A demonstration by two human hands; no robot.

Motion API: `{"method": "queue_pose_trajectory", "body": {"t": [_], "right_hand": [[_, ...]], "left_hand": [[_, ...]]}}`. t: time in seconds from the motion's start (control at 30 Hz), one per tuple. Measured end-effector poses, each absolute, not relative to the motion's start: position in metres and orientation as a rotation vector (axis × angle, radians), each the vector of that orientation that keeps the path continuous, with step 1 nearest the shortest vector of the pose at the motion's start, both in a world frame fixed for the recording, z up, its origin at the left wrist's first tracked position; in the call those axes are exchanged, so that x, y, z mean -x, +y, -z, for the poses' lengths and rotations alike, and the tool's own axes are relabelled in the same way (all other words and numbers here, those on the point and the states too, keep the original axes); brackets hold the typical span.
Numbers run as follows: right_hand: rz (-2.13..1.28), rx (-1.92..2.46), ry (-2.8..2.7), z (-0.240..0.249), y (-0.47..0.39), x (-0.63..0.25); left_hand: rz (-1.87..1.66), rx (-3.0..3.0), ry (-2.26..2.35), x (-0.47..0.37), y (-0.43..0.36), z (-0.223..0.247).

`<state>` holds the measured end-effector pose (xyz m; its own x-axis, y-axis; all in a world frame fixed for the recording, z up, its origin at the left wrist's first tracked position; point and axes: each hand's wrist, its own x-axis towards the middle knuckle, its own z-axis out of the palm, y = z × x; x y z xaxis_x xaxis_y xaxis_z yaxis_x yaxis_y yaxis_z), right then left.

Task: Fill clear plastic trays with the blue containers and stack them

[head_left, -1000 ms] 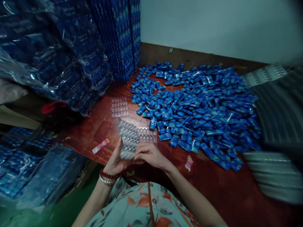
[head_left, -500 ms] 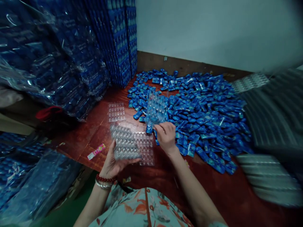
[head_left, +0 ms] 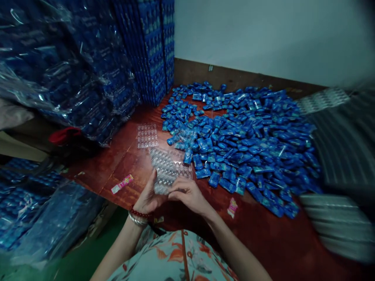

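Stack of clear trays (head_left: 164,166) is above the table (head_left: 117,152), close to its near edge, and your left hand (head_left: 149,199) grips it from below with the thumb up along its left side. Your right hand (head_left: 187,193) has bent fingers and pinches at the near right corner of this stack; how many sheets are between the fingertips, I cannot tell. Probably the left hand carries the weight, so the right one is free for fine work. One loose tray (head_left: 147,136) lies flat toward the table's left edge, and a second tray (head_left: 186,168) lies partly behind your right hand. Blue packets (head_left: 252,136) spread up to the back edge and limit the flat room on your right. Wrapped blue stacks (head_left: 67,82) rise beyond the left edge like a barrier, and a pink wrapper (head_left: 122,184) lies close to the near edge
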<state>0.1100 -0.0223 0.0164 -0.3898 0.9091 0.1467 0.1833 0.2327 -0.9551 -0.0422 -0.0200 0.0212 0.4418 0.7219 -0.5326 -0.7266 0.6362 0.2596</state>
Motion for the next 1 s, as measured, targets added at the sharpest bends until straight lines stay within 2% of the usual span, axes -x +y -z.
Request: {"method": "queue_pose_trajectory", "body": {"t": [0.1,0.17,0.3,0.47,0.53,0.63,0.7,0.8,1.0], "right_hand": [[-1.305,0.960,-1.733,-0.016,-0.021,-0.117],[-1.235,0.948,-1.791,-0.018,-0.028,-0.119],[-0.815,1.048,-1.827,-0.023,-0.048,-0.113],[-0.478,1.377,-1.395,-0.022,-0.055,-0.122],[-0.212,1.406,-1.301,-0.022,-0.054,-0.142],[0.252,1.325,-1.454,-0.016,-0.057,-0.181],[0.416,1.312,-1.691,-0.006,-0.062,-0.202],[0.345,1.358,-1.958,0.010,-0.072,-0.210],[-0.323,1.229,-1.739,0.003,-0.085,-0.160]], "left_hand": [[-0.818,-0.034,0.623,0.045,-0.024,-0.018],[-0.793,-0.059,0.601,0.046,-0.027,-0.016],[-0.806,-0.060,0.547,0.042,-0.031,-0.018],[-0.835,-0.113,0.545,0.029,-0.033,-0.026],[-0.830,-0.120,0.561,0.028,-0.033,-0.028],[-0.858,-0.105,0.608,0.031,-0.031,-0.030],[-0.898,-0.093,0.647,0.034,-0.027,-0.031],[-0.911,-0.080,0.690,0.032,-0.023,-0.031],[-0.784,-0.068,0.734,0.008,-0.028,-0.023]]}}
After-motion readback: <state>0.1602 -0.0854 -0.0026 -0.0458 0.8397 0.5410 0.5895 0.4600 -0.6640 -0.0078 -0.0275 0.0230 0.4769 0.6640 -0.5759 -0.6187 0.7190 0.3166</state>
